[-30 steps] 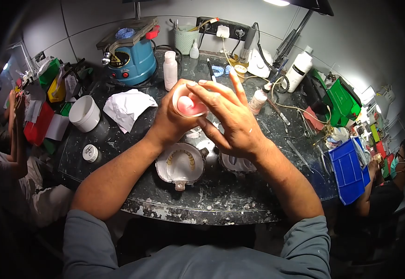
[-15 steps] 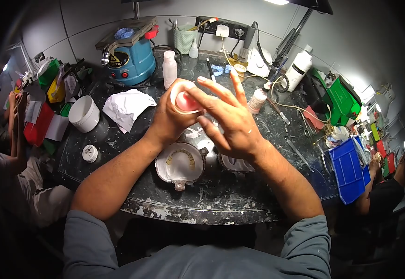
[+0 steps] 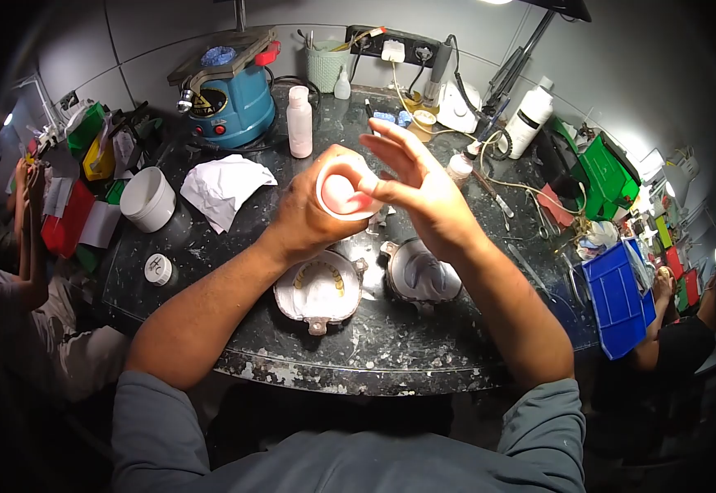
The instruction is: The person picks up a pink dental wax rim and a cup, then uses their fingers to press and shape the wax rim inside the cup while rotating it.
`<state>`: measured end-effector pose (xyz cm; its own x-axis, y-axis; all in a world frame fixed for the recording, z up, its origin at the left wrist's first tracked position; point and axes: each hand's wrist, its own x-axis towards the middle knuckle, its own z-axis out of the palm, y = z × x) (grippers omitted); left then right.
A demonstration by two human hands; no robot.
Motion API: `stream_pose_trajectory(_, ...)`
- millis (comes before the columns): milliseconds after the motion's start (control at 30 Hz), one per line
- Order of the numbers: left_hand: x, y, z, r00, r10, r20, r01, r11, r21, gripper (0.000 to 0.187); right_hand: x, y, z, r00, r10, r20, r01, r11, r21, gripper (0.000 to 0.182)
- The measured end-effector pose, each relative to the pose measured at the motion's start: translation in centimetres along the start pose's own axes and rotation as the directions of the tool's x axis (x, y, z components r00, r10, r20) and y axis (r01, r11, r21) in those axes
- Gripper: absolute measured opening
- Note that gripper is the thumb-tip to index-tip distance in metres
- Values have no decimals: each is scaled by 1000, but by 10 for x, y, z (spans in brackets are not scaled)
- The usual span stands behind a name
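- The left hand [image 3: 308,197] is wrapped around a cup [image 3: 349,218], holding it tilted so that its mouth faces the camera, above the middle of the bench.
- The right hand [image 3: 428,193] is spread wide, fingers raised, its thumb at the cup's right rim; whether the thumb presses on anything inside, I cannot tell.
- Inside the cup lies a smooth, rounded pink mass [image 3: 340,192].
- Below the left hand sits a flask half [image 3: 317,316] filled with white plaster, bearing a curved row of teeth [image 3: 339,284].
- A second flask half [image 3: 425,287] sits just beside it, near the right forearm.
- Farther left are a crumpled white paper [image 3: 222,189], a white tub [image 3: 156,205] and a small marked lid [image 3: 158,269].
- Behind the hands, a pinkish bottle [image 3: 299,127] stands upright near a blue machine [image 3: 243,115].
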<state>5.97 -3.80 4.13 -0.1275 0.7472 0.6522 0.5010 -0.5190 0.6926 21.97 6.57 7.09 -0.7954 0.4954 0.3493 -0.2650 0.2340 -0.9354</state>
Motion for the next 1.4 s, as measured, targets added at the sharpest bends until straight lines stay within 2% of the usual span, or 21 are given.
stream_pose_trajectory(33, 0, 0, -1, 1000, -11, 14, 10, 1000, 9, 32, 2, 1, -2, 994, 85, 71, -103, 941, 321, 85)
stream_pose_trajectory(100, 1, 0, -1, 1000, 18, 20, -19, 1000, 17, 32, 2, 3, -3, 996, 68, 57, -82, 948, 307, 85)
stream_pose_trajectory(200, 1, -4, -1, 1000, 12, 23, -11, 1000, -24, 31, -1, 0, -2, 999, -19, -41, 14, 995, -101, 75)
stream_pose_trajectory(333, -1, -1, -1, 992, -112, 52, 117, 988, -98, 32, 1, -9, 2, 988, -107, -110, 119, 987, 104, 65)
stream_pose_trajectory(433, 2, 2, -4, 986, -157, 61, 167, 953, -251, 28, 2, -6, -2, 988, -119, -102, 130, 985, 113, 58)
stream_pose_trajectory(567, 5, -1, -15, 977, -190, 94, 203, 966, -162, 25, -1, -8, 5, 991, -116, -59, 116, 993, 0, 46)
stream_pose_trajectory(633, 5, -5, -12, 963, -268, 38, 268, 929, -253, 25, -2, -9, 8, 985, -156, -68, 156, 988, 2, 42)
stream_pose_trajectory(700, 4, -8, -12, 969, -240, 60, 248, 941, -230, 25, -3, -9, 5, 944, -325, -58, 308, 929, -205, 37)
stream_pose_trajectory(767, 4, -4, -11, 957, -283, 64, 286, 885, -367, 21, -1, -7, 5, 897, -432, -92, 389, 871, -301, 30)
stream_pose_trajectory(800, 5, -8, -8, 991, -135, 3, 128, 935, -330, 30, -1, -6, 3, 870, -479, -112, 403, 825, -396, 25)
stream_pose_trajectory(833, 4, -9, -8, 991, -134, 5, 128, 935, -330, 30, -1, -4, 3, 841, -526, -128, 409, 772, -487, 19)
stream_pose_trajectory(900, 1, -7, -6, 982, -189, -1, 182, 945, -273, 40, -4, -4, 0, 845, -513, -150, 422, 812, -403, 11)
stream_pose_trajectory(967, 0, -7, -7, 977, -212, -2, 203, 937, -283, 44, -13, -10, -9, 959, -277, -66, 215, 857, -468, 13)
stream_pose_trajectory(1033, 0, -5, -7, 977, -210, -36, 193, 946, -260, 44, -10, -6, 0, 944, -324, -65, 277, 884, -377, 11)
stream_pose_trajectory(1100, 0, -5, -6, 979, -198, -42, 183, 954, -237, 43, -7, -9, 12, 872, -435, -225, 374, 888, -269, 11)
stream_pose_trajectory(1167, 0, -3, -5, 981, -187, -46, 173, 962, -213, 42, -6, -13, 11, 900, -384, -205, 336, 912, -234, 19)
stream_pose_trajectory(1233, 1, -1, -4, 990, -101, -100, 88, 988, -126, 41, 8, -3, 9, 740, -654, -156, 412, 624, -663, 18)
stream_pose_trajectory(1267, 1, -3, -4, 990, -101, -100, 88, 988, -126, 41, 7, -2, -11, 787, -616, 40, 429, 499, -753, 15)
stream_pose_trajectory(1300, 0, -9, -2, 982, -146, -120, 132, 984, -121, 40, -2, -25, -7, 992, -71, -102, -47, 551, -833, 15)
stream_pose_trajectory(1367, -1, -22, 0, 971, -191, -142, 175, 978, -117, 40, -1, -26, -5, 957, 179, -226, -289, 576, -765, 18)
stream_pose_trajectory(1400, -1, -29, -2, 958, -249, -143, 242, 968, -65, 40, -1, -20, -3, 957, 181, -226, -289, 575, -765, 18)
